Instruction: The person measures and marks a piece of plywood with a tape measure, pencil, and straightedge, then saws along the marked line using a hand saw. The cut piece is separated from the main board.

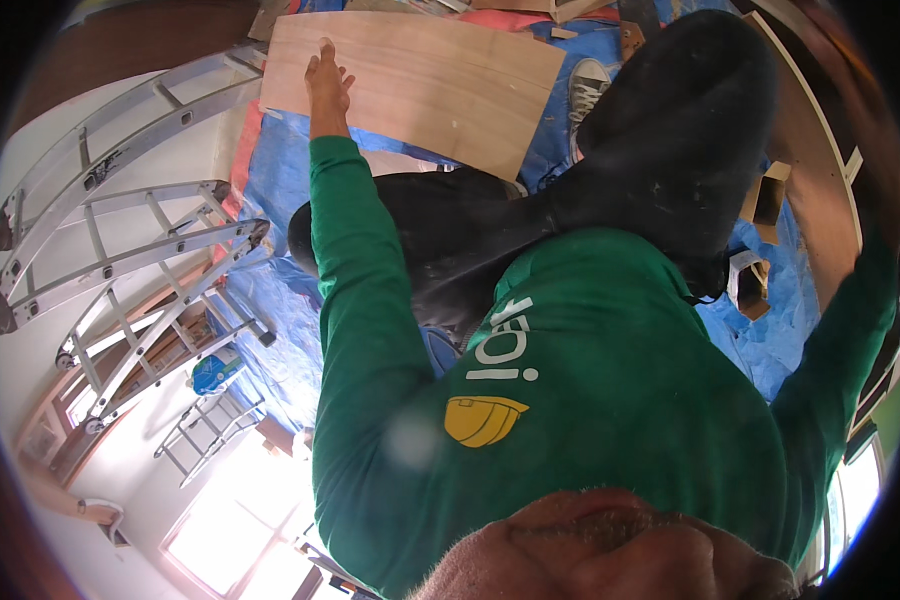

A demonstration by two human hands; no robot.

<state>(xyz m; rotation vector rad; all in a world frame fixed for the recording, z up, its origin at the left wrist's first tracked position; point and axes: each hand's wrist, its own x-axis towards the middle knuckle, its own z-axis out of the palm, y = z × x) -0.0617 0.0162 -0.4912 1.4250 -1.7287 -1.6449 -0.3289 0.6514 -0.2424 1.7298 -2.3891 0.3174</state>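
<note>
Of the hands, the left hand [327, 80] lies spread, arm outstretched, on the plywood sheet [420, 85]; the right is hidden.

The left hand [326, 80] lies flat on the near left corner of a plywood sheet [420, 85], which rests on a tarpaulin [280, 190] spread over the floor. A stepladder [120, 270] stands to the left of the tarpaulin, against the wall. A shoe [587, 85] sits just right of the sheet. Small open wooden boxes [760, 240] lie farther right on the tarpaulin, beside a long wooden panel [820, 190] along the right edge.
</note>
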